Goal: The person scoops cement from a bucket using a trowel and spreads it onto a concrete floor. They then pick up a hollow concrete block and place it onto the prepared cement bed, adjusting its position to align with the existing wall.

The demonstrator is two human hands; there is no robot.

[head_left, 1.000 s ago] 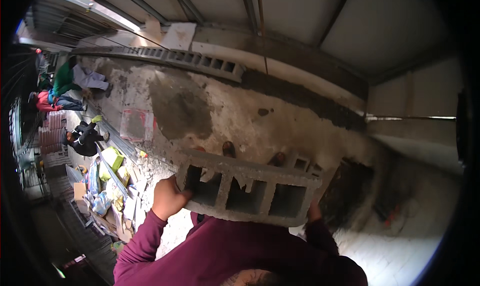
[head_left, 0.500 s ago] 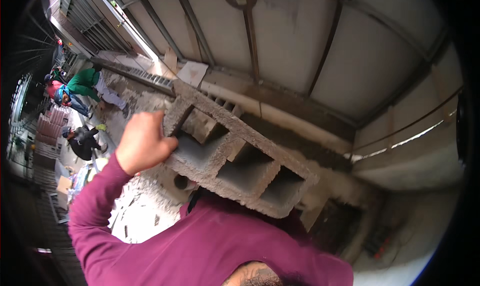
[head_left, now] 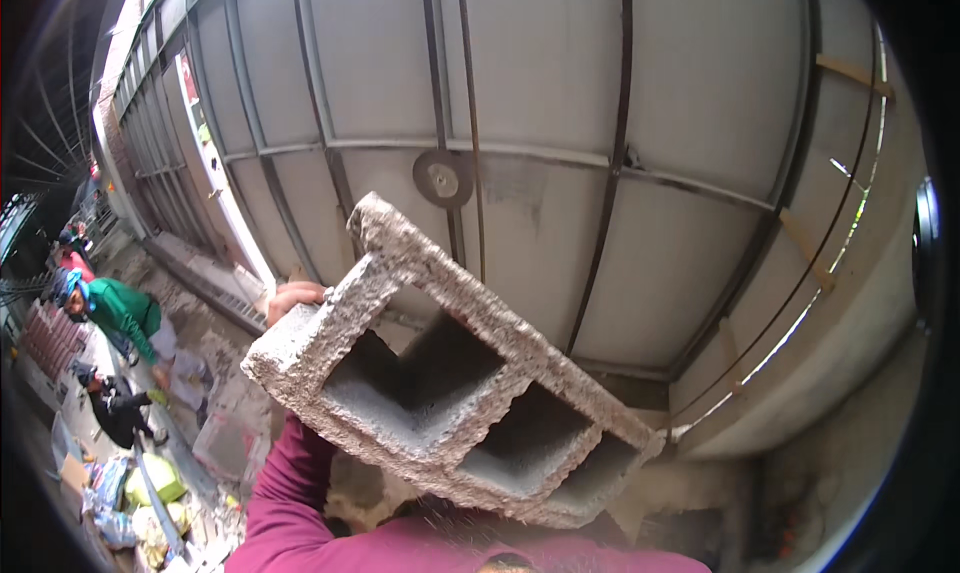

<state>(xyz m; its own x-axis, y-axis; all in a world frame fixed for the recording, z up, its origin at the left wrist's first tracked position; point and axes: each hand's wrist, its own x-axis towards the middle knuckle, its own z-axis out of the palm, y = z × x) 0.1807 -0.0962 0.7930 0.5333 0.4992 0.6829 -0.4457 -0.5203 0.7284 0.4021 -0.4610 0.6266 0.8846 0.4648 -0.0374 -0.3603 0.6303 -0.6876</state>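
Observation:
A rough grey concrete hollow block (head_left: 520, 343) is raised in front of me and fills the middle of the view. It tilts, with its left end higher and its open cavities facing up at me. My left hand (head_left: 292, 299) grips the block's left end from behind; the fingers curl at its edge, and the block covers much of the hand. The maroon sleeve (head_left: 290, 483) of my left arm rises beneath it. My right hand is out of sight, and whatever supports the block's right end is hidden.
A panelled wall with metal studs (head_left: 560, 163) stands behind, with a round disc (head_left: 442, 178) on it. At the left, a person in green (head_left: 125, 318) bends over and a person in black (head_left: 115, 413) crouches. Bags and rubble (head_left: 155, 483) lie at lower left.
The block has come up closer to view, its left end now larger. My left hand has slipped mostly behind it. The view has tilted up, showing more wall.

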